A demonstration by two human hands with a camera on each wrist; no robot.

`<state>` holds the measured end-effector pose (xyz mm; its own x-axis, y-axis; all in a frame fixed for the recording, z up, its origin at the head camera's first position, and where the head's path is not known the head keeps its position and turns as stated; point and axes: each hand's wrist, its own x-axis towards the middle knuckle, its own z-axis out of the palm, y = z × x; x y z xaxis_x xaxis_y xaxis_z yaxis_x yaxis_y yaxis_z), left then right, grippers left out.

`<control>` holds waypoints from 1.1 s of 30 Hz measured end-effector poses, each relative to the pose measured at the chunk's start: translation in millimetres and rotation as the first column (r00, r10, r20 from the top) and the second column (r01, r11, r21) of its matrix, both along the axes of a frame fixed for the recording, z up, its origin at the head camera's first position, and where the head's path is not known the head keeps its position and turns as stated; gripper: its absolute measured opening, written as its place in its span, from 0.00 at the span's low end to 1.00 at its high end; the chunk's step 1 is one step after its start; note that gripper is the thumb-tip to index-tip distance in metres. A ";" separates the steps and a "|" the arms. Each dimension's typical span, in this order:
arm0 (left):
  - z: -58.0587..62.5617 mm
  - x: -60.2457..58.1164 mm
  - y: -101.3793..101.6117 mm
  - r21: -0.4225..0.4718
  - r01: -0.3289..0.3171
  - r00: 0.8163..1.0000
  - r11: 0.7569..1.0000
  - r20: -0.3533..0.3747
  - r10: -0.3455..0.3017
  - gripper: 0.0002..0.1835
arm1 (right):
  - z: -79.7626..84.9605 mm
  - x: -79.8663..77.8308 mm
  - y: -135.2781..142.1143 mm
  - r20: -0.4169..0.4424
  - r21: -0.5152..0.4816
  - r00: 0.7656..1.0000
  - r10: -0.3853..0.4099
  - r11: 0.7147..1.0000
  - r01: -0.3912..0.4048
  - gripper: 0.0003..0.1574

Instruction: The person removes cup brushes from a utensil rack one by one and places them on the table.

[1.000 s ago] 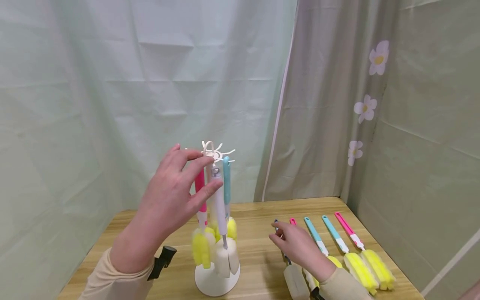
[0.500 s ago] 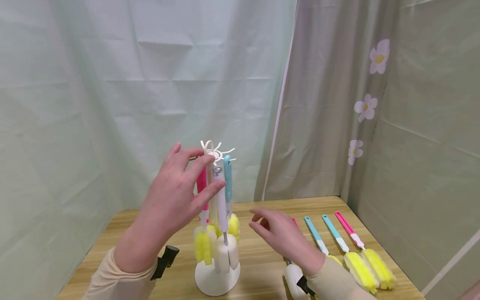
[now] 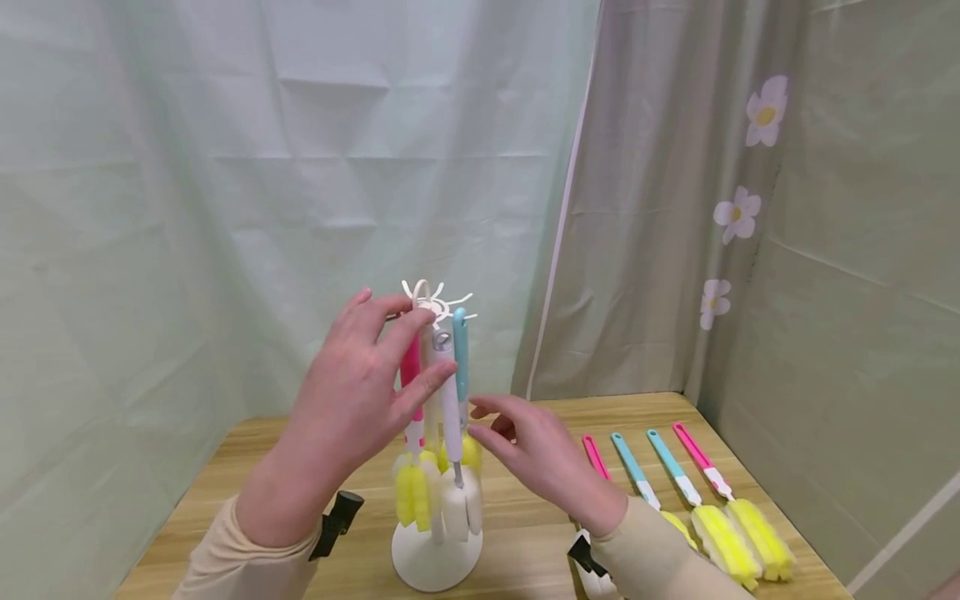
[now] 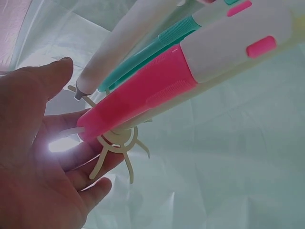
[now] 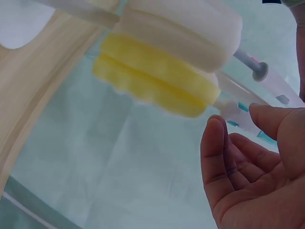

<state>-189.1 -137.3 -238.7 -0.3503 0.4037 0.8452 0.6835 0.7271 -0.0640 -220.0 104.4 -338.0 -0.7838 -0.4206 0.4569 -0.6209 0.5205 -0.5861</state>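
A white rack (image 3: 431, 569) with curved hooks at its top stands on the table. From it hang bottle brushes with sponge heads: one with a pink handle (image 3: 411, 367), one with a white handle (image 3: 450, 408) and one with a blue handle (image 3: 461, 358). My left hand (image 3: 347, 387) is at the rack's top. Its fingers lie by the hooks in the left wrist view, and the thumb stands apart from the handles. My right hand (image 3: 551, 458) is just right of the blue-handled brush, fingers loosely bent, a gap between thumb and forefinger in the right wrist view.
Several more bottle brushes lie in a row at the table's right, among them a blue-handled one (image 3: 672, 467) and a pink-handled one (image 3: 701, 458) with yellow sponge heads. My right forearm hides part of the row. Curtains (image 3: 465, 167) hang behind the wooden table (image 3: 525, 542).
My right hand has moved left, from above the lying brushes to beside the rack. My left hand stays at the rack's top, and the hanging brushes shift slightly in view.
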 end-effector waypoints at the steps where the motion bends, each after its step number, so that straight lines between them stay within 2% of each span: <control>1: -0.1 0.1 0.2 -0.001 -0.003 1.000 1.000 0.000 0.003 0.29 | 0.8 0.0 -1.3 0.005 -0.006 1.000 0.003 1.000 -0.003 0.24; 13: -0.8 0.8 1.9 -0.004 -0.031 0.999 1.000 0.015 0.031 0.27 | 6.3 -3.3 -9.4 0.043 -0.028 0.999 0.021 0.999 -0.019 0.24; 33: -1.9 1.4 2.7 0.001 -0.044 0.998 0.999 0.046 0.044 0.28 | 6.2 -6.8 -15.4 0.043 -0.052 0.998 0.037 0.998 -0.035 0.26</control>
<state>-187.7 -134.5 -240.7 -0.4060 0.3856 0.8286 0.6527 0.7569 -0.0324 -226.8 89.0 -331.9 -0.7887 -0.4255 0.4438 -0.6114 0.4670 -0.6388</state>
